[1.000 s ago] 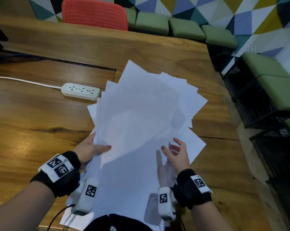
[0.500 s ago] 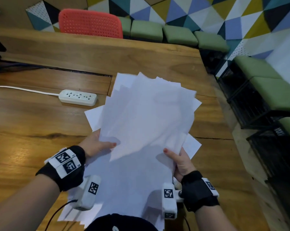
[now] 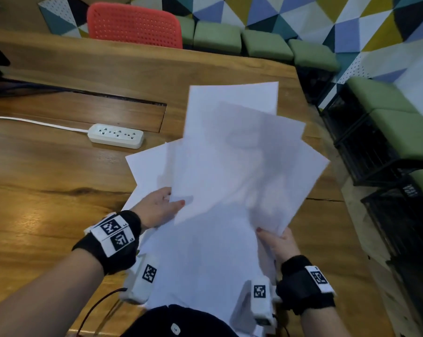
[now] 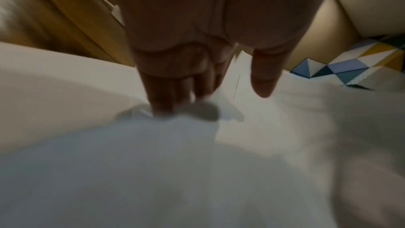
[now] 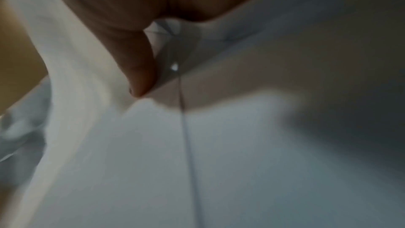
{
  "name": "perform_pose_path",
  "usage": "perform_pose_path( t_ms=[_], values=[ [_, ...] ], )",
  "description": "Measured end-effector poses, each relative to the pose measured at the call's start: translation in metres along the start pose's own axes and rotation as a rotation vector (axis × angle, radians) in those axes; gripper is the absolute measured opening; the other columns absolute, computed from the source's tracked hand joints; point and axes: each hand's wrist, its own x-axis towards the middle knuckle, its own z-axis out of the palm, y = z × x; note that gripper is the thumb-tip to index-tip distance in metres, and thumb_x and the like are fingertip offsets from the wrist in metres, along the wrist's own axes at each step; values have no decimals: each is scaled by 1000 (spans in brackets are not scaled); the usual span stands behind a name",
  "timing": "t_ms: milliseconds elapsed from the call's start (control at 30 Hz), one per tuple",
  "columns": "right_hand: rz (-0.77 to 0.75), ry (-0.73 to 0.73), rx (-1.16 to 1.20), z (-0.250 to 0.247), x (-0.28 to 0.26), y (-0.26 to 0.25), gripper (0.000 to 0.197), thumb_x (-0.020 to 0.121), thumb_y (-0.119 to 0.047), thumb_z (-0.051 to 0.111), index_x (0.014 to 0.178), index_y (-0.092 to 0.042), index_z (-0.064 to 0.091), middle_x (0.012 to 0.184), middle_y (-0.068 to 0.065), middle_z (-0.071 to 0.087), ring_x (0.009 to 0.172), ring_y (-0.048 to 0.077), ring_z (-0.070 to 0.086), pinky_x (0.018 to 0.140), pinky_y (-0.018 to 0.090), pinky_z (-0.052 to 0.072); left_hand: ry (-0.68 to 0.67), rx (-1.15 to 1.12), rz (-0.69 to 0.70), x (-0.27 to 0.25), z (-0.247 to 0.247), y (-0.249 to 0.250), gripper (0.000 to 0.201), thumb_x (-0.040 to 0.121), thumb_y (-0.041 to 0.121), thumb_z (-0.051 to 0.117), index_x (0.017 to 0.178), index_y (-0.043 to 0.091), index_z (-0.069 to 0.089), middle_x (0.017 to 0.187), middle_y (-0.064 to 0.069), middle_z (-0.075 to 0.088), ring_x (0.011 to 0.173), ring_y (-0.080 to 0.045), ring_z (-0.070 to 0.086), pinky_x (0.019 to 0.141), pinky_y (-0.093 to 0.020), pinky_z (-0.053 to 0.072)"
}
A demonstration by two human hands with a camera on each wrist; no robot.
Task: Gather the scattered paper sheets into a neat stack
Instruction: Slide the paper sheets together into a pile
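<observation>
Several white paper sheets (image 3: 232, 166) fan out unevenly above the wooden table (image 3: 47, 195), blurred by motion. My left hand (image 3: 162, 207) holds their left edge, thumb on top and fingers underneath. The left wrist view shows those fingers (image 4: 166, 93) pushed under a sheet (image 4: 197, 162) and the thumb above it. My right hand (image 3: 276, 239) pinches the lower right corner of the bundle, its thumb on top. In the right wrist view the right thumb (image 5: 140, 79) presses on the paper (image 5: 197, 162); the other fingers are hidden beneath it.
A white power strip (image 3: 115, 136) with its cable lies on the table left of the sheets. A red chair (image 3: 135, 25) and green cushions (image 3: 266, 43) stand beyond the far edge. Black crates (image 3: 380, 152) with green cushions line the right side, past the table edge.
The sheets have been lifted and swung rightward, fanning out more. My right hand went from open beside the sheets to gripping their lower right corner.
</observation>
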Motion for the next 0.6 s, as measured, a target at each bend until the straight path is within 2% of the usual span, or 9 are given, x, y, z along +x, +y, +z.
perform_pose_path(
  t_ms=[67,100,200,267,300,367,433,533,600],
  values=[
    [37,70,136,-16,-1,3,19,84,12,52,97,0,57,71,8,68,71,24,65,49,16,53,241,61,-60,5,-5,0,57,85,26,65,136,17,40,123,-8,53,110,-29,54,79,-30,46],
    [59,90,188,-24,0,6,18,85,11,51,95,0,59,64,3,71,64,18,68,49,16,54,395,141,-93,9,-13,-2,63,84,25,64,139,18,34,131,-11,47,118,-32,48,87,-34,43],
    [120,111,266,-46,0,13,36,87,6,50,63,-5,74,57,-3,71,51,9,68,45,16,53,636,451,-319,12,-34,-7,77,80,36,65,142,16,23,146,-20,28,134,-38,25,106,-44,28],
    [162,134,238,-53,0,16,47,87,4,51,47,-9,72,58,-3,71,49,9,67,45,13,51,638,515,-432,16,-35,-9,83,78,41,65,142,11,20,147,-20,23,134,-38,22,106,-46,27],
    [185,147,215,-53,1,15,43,87,3,52,51,-6,73,66,-1,72,53,11,68,52,13,52,631,534,-444,18,-32,-7,85,77,41,66,141,9,20,146,-20,23,133,-38,24,105,-46,28],
    [221,170,134,-48,2,12,17,86,1,56,88,12,69,96,14,67,77,24,67,78,23,47,609,582,-426,28,-25,-6,84,76,41,66,139,9,22,143,-19,26,130,-38,27,102,-46,32],
    [233,187,81,-46,7,13,33,85,0,59,112,19,54,120,26,56,108,32,57,91,31,36,597,686,-405,35,-18,-5,87,75,44,64,141,11,19,140,-18,28,128,-37,29,101,-45,33],
    [268,155,38,-41,9,12,38,84,-2,61,115,19,52,130,27,52,118,32,51,94,32,34,591,951,-233,45,-19,-6,94,80,54,55,148,21,1,151,-13,17,137,-36,20,107,-49,25],
    [269,144,44,-43,10,15,41,84,-4,61,118,17,51,132,25,51,119,31,51,94,31,33,416,1123,-142,53,-23,-8,87,85,59,41,148,28,-10,159,-2,-4,145,-34,0,112,-54,13]
  ],
)
